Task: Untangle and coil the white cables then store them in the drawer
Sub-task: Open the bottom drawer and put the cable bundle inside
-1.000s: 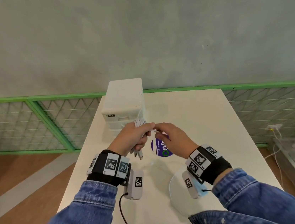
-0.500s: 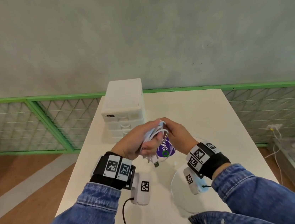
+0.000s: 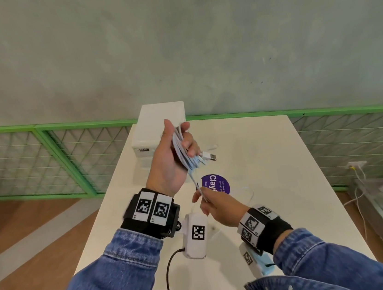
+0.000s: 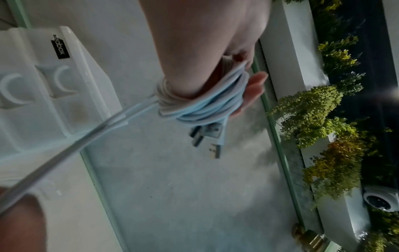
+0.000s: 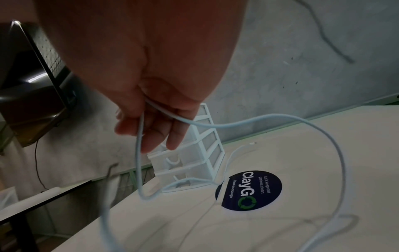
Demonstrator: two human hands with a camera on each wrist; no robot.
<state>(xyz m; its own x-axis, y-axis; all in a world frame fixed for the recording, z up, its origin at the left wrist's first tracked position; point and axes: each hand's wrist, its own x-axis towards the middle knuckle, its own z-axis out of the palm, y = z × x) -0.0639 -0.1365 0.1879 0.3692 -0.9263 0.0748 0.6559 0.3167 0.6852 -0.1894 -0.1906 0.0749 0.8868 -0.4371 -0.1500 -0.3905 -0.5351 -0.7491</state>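
Note:
My left hand [image 3: 177,137] is raised in front of the white drawer unit [image 3: 159,129] and grips a coil of white cable [image 3: 183,156] wound round its fingers. In the left wrist view, USB plugs [image 4: 211,138] hang from the coil [image 4: 205,102]. One strand [image 3: 196,185] runs taut down to my right hand [image 3: 211,202], which pinches it low over the table. Seen from the right wrist, the slack cable [image 5: 323,136] loops from the right hand [image 5: 151,122] onto the table. The drawers [image 5: 190,158] look closed.
The white table [image 3: 274,182] carries a round purple sticker [image 3: 216,185]. A thin white cable end [image 3: 210,147] lies beside the drawer unit. A green mesh railing [image 3: 42,158] and a grey wall stand behind the table; wood floor lies to the left.
My left hand has lifted the coil up and away toward the drawer unit. My right hand has dropped back toward me, drawing a strand straight between the two hands.

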